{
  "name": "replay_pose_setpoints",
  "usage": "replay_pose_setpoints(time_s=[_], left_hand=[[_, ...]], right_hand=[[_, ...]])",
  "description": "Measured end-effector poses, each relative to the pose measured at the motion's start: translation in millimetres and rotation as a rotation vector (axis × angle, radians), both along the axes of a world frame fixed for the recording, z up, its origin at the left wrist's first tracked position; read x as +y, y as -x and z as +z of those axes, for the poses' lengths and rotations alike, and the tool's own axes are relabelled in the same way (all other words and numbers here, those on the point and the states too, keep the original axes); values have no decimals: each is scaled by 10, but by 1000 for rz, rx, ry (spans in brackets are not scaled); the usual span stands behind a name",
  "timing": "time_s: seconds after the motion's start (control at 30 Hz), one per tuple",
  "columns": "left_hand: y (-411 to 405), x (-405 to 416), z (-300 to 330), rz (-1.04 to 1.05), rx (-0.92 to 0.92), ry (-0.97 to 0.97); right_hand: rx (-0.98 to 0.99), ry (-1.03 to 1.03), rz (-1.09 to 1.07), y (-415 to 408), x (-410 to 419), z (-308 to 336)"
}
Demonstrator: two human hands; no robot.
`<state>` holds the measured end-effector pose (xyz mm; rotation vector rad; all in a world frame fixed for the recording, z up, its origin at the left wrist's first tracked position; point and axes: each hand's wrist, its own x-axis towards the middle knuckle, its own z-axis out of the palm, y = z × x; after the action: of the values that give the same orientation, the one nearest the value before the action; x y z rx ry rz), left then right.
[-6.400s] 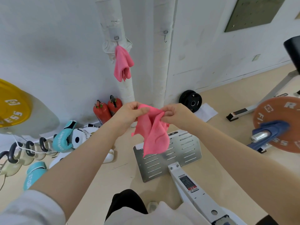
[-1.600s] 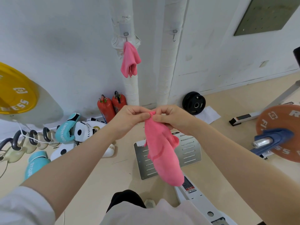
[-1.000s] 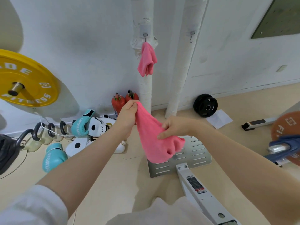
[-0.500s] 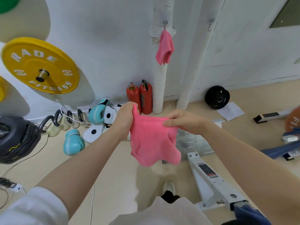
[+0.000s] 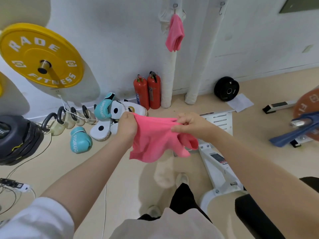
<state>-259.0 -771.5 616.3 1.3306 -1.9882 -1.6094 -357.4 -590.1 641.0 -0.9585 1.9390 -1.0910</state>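
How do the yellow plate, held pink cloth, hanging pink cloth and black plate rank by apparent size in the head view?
1. yellow plate
2. held pink cloth, though nearness to the camera inflates it
3. hanging pink cloth and black plate look about alike

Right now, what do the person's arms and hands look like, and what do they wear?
No gloves on the left hand or the right hand, and no watch. The left arm is uncovered up to a short white sleeve. The right arm shows no sleeve in view. One of the right fingers may wear a thin ring; too small to be sure.
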Motion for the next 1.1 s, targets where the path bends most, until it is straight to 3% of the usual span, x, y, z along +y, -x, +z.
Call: replay_pose_setpoints(time_s=[0.1,0.23,0.4,0.5,0.67,0.87,0.97,1.1], left_hand=[[-114,19,-20,51,25,-26],[-175,9,-24,116,91,-91],[-178,-13,-63,158,177,-327],[-173,-31,-83,176,211,-513],[-188,40,26,-142,161,-737],[-44,72,121,-799,-252,-174],[80,73,127,-817,-244,143],[195,51,99,-647,-99,191]], right_hand=[[-40,54,-133,-93,4,-31],[-18,40,-145,-189,42,-25],[-466,143,-134,-174,136,-60],[-599,120,-220,-136,131,-96],[-283,-31,-472,-72,21,-204],[163,-151,-265,45,-142,-203],[334,-174,-184,202,-175,-182],[243,-148,-127,419,-67,-130]])
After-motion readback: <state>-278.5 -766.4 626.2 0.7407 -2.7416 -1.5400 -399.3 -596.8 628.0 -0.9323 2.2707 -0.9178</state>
